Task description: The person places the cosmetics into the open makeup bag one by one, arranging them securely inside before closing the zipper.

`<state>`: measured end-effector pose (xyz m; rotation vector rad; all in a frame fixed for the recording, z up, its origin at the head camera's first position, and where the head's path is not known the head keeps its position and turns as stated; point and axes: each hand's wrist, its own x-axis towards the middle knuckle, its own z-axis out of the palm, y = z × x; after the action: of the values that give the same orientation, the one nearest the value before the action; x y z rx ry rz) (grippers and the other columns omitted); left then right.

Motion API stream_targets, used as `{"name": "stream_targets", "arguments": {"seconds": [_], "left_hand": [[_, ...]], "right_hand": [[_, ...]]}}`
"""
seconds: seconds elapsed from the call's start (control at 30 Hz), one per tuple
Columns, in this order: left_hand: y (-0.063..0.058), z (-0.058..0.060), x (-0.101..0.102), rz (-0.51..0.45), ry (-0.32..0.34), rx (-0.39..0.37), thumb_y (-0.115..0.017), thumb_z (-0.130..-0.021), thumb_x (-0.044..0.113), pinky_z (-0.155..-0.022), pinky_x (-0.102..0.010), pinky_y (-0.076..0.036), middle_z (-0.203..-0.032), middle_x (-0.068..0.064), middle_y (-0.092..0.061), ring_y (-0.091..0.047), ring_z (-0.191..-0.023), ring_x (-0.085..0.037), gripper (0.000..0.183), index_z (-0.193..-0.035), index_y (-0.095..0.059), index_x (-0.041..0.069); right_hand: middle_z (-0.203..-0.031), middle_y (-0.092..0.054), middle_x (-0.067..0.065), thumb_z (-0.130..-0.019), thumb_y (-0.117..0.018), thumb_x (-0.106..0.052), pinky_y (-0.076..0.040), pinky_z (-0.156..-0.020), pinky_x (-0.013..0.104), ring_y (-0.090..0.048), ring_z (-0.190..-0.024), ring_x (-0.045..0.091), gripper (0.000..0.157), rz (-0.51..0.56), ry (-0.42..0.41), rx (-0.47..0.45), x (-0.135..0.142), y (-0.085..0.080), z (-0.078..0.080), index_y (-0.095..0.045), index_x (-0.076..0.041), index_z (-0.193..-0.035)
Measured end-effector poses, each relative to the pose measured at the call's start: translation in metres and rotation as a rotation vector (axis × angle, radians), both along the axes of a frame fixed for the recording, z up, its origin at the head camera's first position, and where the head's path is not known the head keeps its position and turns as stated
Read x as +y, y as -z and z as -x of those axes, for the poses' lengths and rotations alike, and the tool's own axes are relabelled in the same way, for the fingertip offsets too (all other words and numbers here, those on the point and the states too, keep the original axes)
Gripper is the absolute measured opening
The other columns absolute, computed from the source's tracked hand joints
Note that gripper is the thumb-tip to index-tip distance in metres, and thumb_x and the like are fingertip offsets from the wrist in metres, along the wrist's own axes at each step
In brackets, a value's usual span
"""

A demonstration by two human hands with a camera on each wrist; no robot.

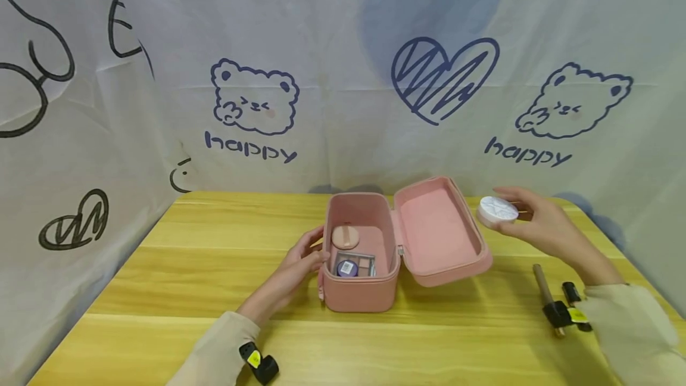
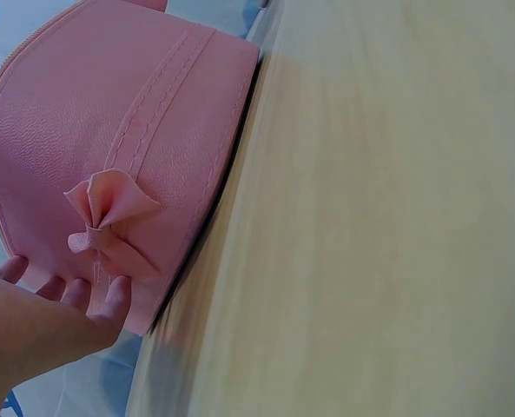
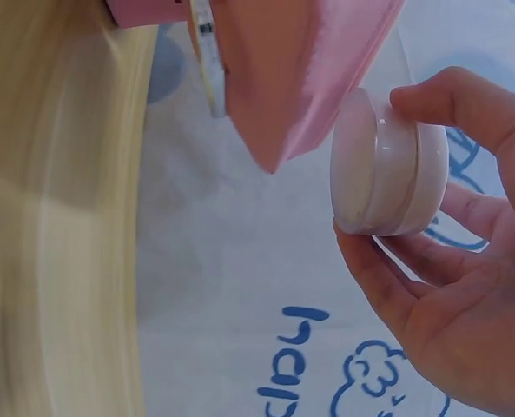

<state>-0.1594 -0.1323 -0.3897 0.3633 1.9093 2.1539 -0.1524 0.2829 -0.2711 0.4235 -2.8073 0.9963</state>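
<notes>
A pink cosmetic case stands on the table with its lid swung out to the right. Inside are a round powder puff, an eyeshadow palette and a small round purple container on top of the palette. My left hand touches the case's left side, its fingertips near a pink bow in the left wrist view. Beyond the lid's right edge, my right hand pinches a round white jar between thumb and fingers. That jar is tilted, held above the table.
The wooden table ends at a white printed cloth hanging behind it. A slim brown stick-like item lies at the right, partly hidden by the right wrist's black camera mount.
</notes>
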Motion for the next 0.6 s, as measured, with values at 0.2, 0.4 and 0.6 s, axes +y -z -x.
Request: {"name": "stream_targets", "arguments": {"seconds": [0.2, 0.4, 0.6], "left_hand": [[-0.001, 0.001, 0.0, -0.011, 0.009, 0.001, -0.053, -0.093, 0.012, -0.107, -0.044, -0.032, -0.156, -0.017, -0.021, -0.027, -0.139, -0.035, 0.066, -0.152, -0.023, 0.006], [0.0, 0.0, 0.0, -0.021, 0.005, -0.011, -0.051, -0.094, 0.01, -0.109, -0.047, -0.029, -0.156, -0.018, -0.021, -0.025, -0.14, -0.035, 0.065, -0.152, -0.023, 0.006], [0.0, 0.0, -0.001, -0.041, 0.019, -0.005, -0.052, -0.094, 0.01, -0.108, -0.046, -0.03, -0.157, -0.017, -0.019, -0.025, -0.14, -0.036, 0.066, -0.152, -0.022, 0.006]], "right_hand": [[-0.125, -0.053, 0.028, -0.086, -0.073, -0.017, -0.045, -0.073, 0.017, -0.055, -0.107, 0.042, 0.067, -0.033, -0.016, 0.001, -0.004, -0.01, 0.001, -0.042, 0.005, -0.141], [-0.125, -0.053, 0.028, -0.085, -0.074, -0.019, -0.051, -0.076, 0.03, -0.055, -0.107, 0.043, 0.067, -0.061, -0.028, -0.002, -0.011, -0.015, 0.004, -0.043, 0.004, -0.14], [-0.127, -0.052, 0.029, -0.086, -0.073, -0.02, -0.049, -0.085, 0.054, -0.053, -0.111, 0.045, 0.068, -0.062, -0.04, -0.009, -0.019, -0.019, 0.006, -0.042, 0.004, -0.141]]}}
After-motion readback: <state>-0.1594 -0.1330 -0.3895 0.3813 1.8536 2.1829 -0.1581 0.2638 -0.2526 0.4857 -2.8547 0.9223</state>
